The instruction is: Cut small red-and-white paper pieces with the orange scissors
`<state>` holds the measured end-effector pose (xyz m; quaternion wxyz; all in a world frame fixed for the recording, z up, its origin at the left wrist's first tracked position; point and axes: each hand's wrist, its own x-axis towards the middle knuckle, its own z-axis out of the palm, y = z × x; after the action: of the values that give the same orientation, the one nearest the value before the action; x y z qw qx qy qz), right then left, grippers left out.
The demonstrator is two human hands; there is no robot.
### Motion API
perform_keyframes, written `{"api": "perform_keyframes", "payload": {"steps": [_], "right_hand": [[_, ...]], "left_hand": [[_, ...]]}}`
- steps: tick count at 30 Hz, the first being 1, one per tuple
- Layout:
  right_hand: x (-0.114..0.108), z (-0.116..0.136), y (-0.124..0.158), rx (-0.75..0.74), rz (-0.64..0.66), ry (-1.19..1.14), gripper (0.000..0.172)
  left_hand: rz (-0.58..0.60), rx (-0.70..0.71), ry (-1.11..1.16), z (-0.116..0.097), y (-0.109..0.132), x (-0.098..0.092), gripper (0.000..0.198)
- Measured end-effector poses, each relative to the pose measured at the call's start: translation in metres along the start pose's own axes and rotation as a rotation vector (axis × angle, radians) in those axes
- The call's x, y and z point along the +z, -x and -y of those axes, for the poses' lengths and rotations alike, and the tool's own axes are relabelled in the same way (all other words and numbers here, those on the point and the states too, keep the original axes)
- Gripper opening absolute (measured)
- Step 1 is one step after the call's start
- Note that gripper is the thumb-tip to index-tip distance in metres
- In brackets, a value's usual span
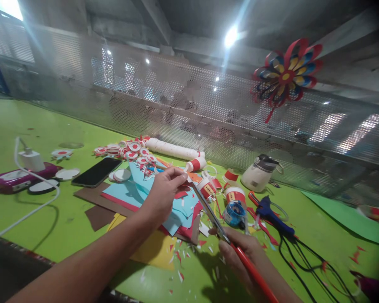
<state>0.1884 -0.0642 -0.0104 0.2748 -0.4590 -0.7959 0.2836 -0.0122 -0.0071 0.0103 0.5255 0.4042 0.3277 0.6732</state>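
Note:
My right hand (244, 254) grips long-bladed scissors (214, 221) with a red handle, their blades pointing away and up to the left. My left hand (164, 191) is pinched on a small white paper piece (188, 178), right at the blade tips. Whether the blades touch the piece is hard to see. Below my left hand lies a stack of light blue, red and brown paper sheets (121, 193). Cut red-and-white paper cups (235, 195) and a blue tape roll (234, 213) sit to the right of the blades. Small paper scraps (180, 254) litter the green table (76, 235).
A phone (97, 171), a purple power bank (25, 176) with a charger (31, 160), and white discs (68, 174) are at left. Behind are red-and-white paper pieces (134, 147) and a white roll (175, 148). A blue glue gun (274, 216) and a jug (259, 172) stand at right.

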Motion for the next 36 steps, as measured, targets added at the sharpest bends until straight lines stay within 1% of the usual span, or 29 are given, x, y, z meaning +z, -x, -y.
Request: {"api": "perform_keyframes", "payload": {"steps": [4,10,18,24,30,36], "right_hand": [[0.0,-0.0017,0.0003,0.008,0.003,-0.021,0.049],[-0.0014,0.0011,0.0003,0.004,0.018,-0.032,0.051],[-0.002,0.003,0.0032,0.02,-0.001,-0.12,0.048],[-0.0025,-0.0003,0.0028,0.001,0.031,-0.159,0.047],[-0.0022,0.002,0.0045,0.068,0.068,-0.247,0.052],[-0.0046,0.0019,0.0039,0.06,0.071,-0.2,0.053]], "left_hand": [[0.002,-0.006,0.013,-0.0008,0.0007,0.0,0.011],[0.028,-0.004,0.028,-0.0026,0.0005,-0.0009,0.012],[0.037,-0.015,0.047,-0.0093,0.0022,0.0015,0.011],[0.055,-0.006,0.045,-0.0079,0.0021,0.0009,0.011],[0.055,0.006,0.024,-0.0067,0.0007,-0.0006,0.01],[0.039,0.034,0.003,-0.0077,0.001,0.0011,0.01]]}}
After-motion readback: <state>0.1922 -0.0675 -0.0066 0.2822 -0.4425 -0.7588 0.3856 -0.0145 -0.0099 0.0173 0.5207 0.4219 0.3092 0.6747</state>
